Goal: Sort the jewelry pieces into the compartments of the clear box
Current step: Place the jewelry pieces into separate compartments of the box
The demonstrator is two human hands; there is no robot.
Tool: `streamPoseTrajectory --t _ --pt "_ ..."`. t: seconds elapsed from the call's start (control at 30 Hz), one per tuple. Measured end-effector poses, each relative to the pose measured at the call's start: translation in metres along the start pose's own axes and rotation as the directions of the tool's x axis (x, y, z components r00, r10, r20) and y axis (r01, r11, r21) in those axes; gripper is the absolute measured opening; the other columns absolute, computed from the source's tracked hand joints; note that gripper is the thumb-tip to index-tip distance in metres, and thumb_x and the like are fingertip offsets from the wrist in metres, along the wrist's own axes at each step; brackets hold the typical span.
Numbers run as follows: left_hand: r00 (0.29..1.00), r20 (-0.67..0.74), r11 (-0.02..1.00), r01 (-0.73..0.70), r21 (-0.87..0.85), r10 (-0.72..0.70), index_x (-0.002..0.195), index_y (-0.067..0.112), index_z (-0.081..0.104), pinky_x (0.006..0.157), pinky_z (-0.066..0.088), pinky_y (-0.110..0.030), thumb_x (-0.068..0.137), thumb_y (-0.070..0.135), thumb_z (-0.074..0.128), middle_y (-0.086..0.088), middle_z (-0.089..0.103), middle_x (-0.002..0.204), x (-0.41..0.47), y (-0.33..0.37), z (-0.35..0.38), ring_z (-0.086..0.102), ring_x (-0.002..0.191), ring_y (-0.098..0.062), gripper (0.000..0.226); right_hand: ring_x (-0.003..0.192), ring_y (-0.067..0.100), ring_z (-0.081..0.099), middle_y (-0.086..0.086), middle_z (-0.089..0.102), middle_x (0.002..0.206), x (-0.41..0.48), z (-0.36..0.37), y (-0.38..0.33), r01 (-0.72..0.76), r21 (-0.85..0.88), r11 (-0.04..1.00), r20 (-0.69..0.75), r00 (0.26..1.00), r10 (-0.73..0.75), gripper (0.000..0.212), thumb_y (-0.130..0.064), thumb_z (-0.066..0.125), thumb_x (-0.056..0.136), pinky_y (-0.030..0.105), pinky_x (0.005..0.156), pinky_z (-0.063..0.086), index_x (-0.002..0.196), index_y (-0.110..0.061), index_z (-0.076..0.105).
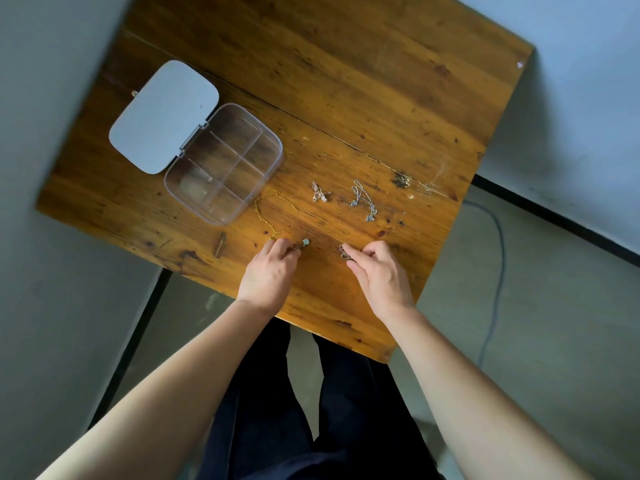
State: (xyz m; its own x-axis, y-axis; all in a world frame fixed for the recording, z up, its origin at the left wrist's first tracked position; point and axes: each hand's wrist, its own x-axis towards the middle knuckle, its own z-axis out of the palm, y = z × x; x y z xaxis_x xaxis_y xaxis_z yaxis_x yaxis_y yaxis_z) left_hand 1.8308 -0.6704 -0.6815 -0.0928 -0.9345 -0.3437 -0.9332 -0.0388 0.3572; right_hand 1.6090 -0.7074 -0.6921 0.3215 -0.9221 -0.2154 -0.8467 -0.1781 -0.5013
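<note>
A clear box with several compartments lies open on the wooden table, its grey lid folded back to the left. A thin gold chain curves from beside the box down to my left hand, whose fingertips pinch its end near a small pale pendant. My right hand pinches a small dark metal piece. Further back lie a small silver piece and a silver chain, both untouched.
A dark small piece sits near the table's right side. A brown sliver lies left of my left hand. The table's near edge runs just under my wrists. A cable trails on the floor at right.
</note>
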Motion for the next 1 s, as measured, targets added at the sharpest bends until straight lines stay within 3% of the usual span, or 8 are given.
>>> streamPoseTrajectory --t 0.17,0.3,0.43,0.6,0.73,0.83,1.0 --pt "0.993 0.013 0.989 0.116 -0.096 -0.115 0.112 0.002 0.061 0.067 0.047 -0.041 0.079 -0.017 0.056 -0.017 0.056 0.102 0.014 0.002 -0.001 0.055 0.089 -0.038 0.039 0.069 0.023 0.065 0.009 0.062 0.094 0.003 0.0 0.002 0.049 -0.03 0.998 0.01 0.999 -0.049 0.015 -0.017 0.078 0.087 0.033 0.058 0.059 0.097 -0.006 0.076" --pt "0.952 0.019 0.925 0.301 -0.232 -0.305 0.116 0.009 0.057 0.071 0.041 -0.035 0.094 0.004 0.053 -0.012 0.058 0.103 0.02 0.007 0.0 0.056 0.094 -0.032 0.022 0.074 0.023 0.065 0.01 0.06 0.099 0.003 0.002 -0.002 0.009 -0.033 0.999 0.053 0.999 -0.007 0.01 -0.016 0.069 0.094 0.028 0.063 0.058 0.095 -0.006 0.068" --pt "0.891 -0.034 0.806 0.392 -0.444 -0.452 0.115 0.014 0.063 0.071 0.037 -0.027 0.096 0.012 0.057 -0.003 0.066 0.1 0.02 0.008 -0.018 0.057 0.083 -0.019 0.021 0.078 0.024 0.066 0.009 0.064 0.098 0.006 0.0 -0.009 -0.091 0.06 0.994 -0.006 0.996 0.092 0.006 -0.013 0.064 0.096 0.026 0.064 0.052 0.1 -0.008 0.066" --pt "0.838 -0.13 0.664 0.314 -0.679 -0.529 0.102 0.02 0.07 0.072 0.05 -0.025 0.094 0.011 0.06 -0.005 0.07 0.095 0.014 0.0 -0.067 0.067 0.08 -0.014 0.015 0.075 0.022 0.067 0.008 0.07 0.092 0.034 -0.016 -0.041 -0.019 0.178 0.984 -0.188 0.981 0.053 0.006 -0.008 0.072 0.091 0.032 0.063 0.057 0.097 -0.007 0.071" --pt "0.75 -0.275 0.61 0.21 -0.764 -0.602 0.096 0.027 0.071 0.073 0.047 -0.009 0.091 0.013 0.065 0.0 0.072 0.096 0.009 -0.02 -0.113 0.066 0.082 -0.006 0.016 0.071 0.017 0.065 0.003 0.071 0.086 0.072 -0.029 -0.085 0.098 0.287 0.953 -0.357 0.934 0.011 0.006 -0.006 0.074 0.087 0.028 0.064 0.054 0.093 -0.007 0.074" --pt "0.689 -0.336 0.578 0.148 -0.803 -0.642 0.095 0.027 0.072 0.077 0.051 -0.018 0.09 0.015 0.066 0.001 0.073 0.095 0.008 -0.041 -0.141 0.068 0.085 -0.009 0.014 0.074 0.018 0.066 0.002 0.072 0.087 0.1 -0.036 -0.12 0.155 0.336 0.929 -0.385 0.923 -0.014 0.005 -0.009 0.072 0.089 0.028 0.064 0.055 0.094 -0.009 0.074" --pt "0.63 -0.299 0.45 0.091 -0.888 -0.717 0.087 0.035 0.071 0.083 0.059 -0.032 0.089 0.015 0.065 0.007 0.074 0.09 0.01 -0.067 -0.158 0.073 0.086 -0.016 0.021 0.075 0.007 0.068 -0.004 0.074 0.087 0.14 -0.037 -0.169 0.187 0.465 0.865 -0.321 0.947 -0.032 0.009 -0.015 0.07 0.091 0.011 0.063 0.052 0.098 -0.011 0.074"
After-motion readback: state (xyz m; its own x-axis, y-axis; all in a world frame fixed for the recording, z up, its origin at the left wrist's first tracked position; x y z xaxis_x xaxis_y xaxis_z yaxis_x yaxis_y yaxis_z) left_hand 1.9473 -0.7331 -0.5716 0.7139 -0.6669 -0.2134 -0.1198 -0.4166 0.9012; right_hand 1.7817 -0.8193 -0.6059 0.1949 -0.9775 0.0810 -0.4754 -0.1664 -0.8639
